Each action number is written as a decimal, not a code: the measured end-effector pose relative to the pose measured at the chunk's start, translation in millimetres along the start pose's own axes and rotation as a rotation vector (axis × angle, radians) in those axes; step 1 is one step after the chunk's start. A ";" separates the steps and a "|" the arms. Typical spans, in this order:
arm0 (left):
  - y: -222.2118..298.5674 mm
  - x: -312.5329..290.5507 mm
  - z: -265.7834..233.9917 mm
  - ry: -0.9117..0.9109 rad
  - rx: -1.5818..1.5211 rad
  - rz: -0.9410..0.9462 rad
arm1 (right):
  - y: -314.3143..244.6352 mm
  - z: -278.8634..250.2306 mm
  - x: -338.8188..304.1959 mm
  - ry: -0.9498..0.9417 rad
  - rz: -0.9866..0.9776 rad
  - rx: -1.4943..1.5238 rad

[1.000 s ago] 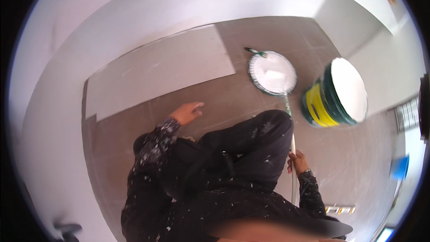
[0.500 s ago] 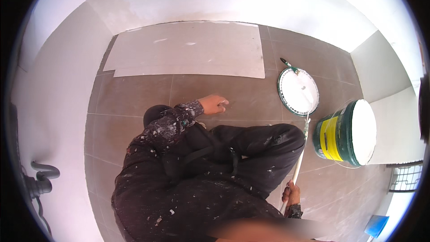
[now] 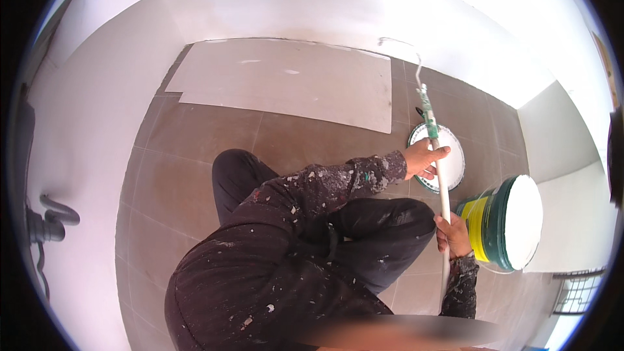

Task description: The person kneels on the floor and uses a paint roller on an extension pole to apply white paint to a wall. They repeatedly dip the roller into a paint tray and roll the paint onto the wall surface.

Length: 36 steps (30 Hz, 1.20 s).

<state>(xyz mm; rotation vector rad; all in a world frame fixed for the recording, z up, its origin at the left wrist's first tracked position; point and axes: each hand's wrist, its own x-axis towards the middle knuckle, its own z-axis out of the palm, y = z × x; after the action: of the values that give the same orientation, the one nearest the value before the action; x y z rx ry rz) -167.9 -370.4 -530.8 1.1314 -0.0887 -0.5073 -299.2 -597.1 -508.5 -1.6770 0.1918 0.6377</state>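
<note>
From my head camera, looking down: my left hand (image 3: 426, 158) is wrapped around the white pole (image 3: 442, 195) of a paint roller, its grip closed high on the shaft, just below the green handle section (image 3: 428, 117). My right hand (image 3: 453, 234) holds the same pole lower down, grip closed, fingers curled round it beside my knee. The pole runs nearly upright in the view, and its wire frame (image 3: 416, 58) reaches up to the white wall (image 3: 325, 6); the roller head itself is too faint against the wall to make out. Behind the pole a round white lid (image 3: 455, 169) lies flat on the brown tiled floor (image 3: 195, 149). Just right of my right hand stands a green and yellow paint bucket (image 3: 500, 221), filled with white paint. A pale sheet (image 3: 286, 81) covers the floor along the wall. My dark sleeves and trousers are speckled with paint.
</note>
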 end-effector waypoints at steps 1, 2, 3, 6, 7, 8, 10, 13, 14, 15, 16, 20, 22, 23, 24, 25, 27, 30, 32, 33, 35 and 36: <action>-0.5 2.7 -0.6 0.053 -0.066 0.030 | -7.5 1.7 7.1 -0.008 -0.023 -0.044; -0.7 4.6 -6.8 0.086 -0.096 0.057 | -12.5 2.6 12.7 -0.050 -0.101 -0.092; -0.7 6.9 -16.4 0.123 -0.111 0.081 | -14.9 2.0 16.6 -0.056 -0.179 -0.135; 10.0 20.9 -59.2 0.113 -0.202 0.145 | -12.1 -8.1 23.4 -0.071 -0.189 -0.214; 14.5 24.7 -74.5 0.108 -0.240 0.183 | -9.9 -13.8 25.3 -0.062 -0.134 -0.240; 19.4 29.0 -87.9 0.104 -0.281 0.220 | -8.2 -20.1 27.4 -0.094 -0.134 -0.248; 32.8 38.7 -113.2 0.124 -0.299 0.228 | -7.5 -31.1 34.0 -0.086 -0.041 -0.319; 48.2 49.5 -147.2 0.132 -0.355 0.267 | -16.2 -36.5 50.2 -0.228 -0.010 -0.240; 52.4 53.5 -158.1 0.143 -0.375 0.279 | -20.9 -34.4 57.4 -0.236 0.012 -0.283; 56.3 58.3 -168.6 0.157 -0.401 0.278 | -26.6 -30.4 65.0 -0.229 0.016 -0.323; 58.8 61.7 -178.5 0.153 -0.432 0.293 | -31.7 -24.9 73.5 -0.244 0.017 -0.351; 68.3 56.0 -222.2 0.184 -0.105 0.185 | -48.0 1.0 117.1 -0.110 -0.080 -0.416; 73.4 33.9 -240.1 0.309 0.513 -0.100 | -48.6 14.7 148.6 -0.069 -0.089 -0.404; 72.6 17.9 -244.5 0.146 0.841 -0.259 | -47.0 20.1 164.8 -0.093 -0.103 -0.403; 65.3 -4.0 -246.0 -0.030 1.165 -0.419 | -44.5 25.5 181.9 -0.100 -0.101 -0.410; 53.9 -33.8 -247.6 -0.194 1.361 -0.266 | -41.3 31.0 198.8 -0.099 -0.085 -0.429; 36.6 -88.2 -246.9 -0.418 1.526 -0.223 | -35.9 42.2 230.7 -0.103 -0.127 -0.447; 18.8 -148.9 -246.1 -0.445 1.419 -0.348 | -35.4 62.5 272.2 -0.105 -0.159 -0.459; 14.4 -164.5 -244.2 -0.395 1.388 -0.313 | -39.6 78.9 295.8 -0.059 -0.117 -0.478; 15.9 -168.7 -245.1 -0.374 1.393 -0.301 | -41.1 87.8 306.0 -0.076 -0.150 -0.462; 22.8 -166.9 -244.7 -0.262 1.443 -0.247 | -44.4 106.2 323.6 -0.054 -0.131 -0.455; 27.3 -164.3 -243.9 -0.203 1.477 -0.224 | -45.1 116.2 331.5 -0.071 -0.148 -0.454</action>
<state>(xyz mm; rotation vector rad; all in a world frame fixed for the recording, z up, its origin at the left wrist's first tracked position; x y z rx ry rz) -225.9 -85.5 -582.5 2.5417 -0.5855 -0.7704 -37.4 -403.2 -647.2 -2.0763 -0.1391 0.6594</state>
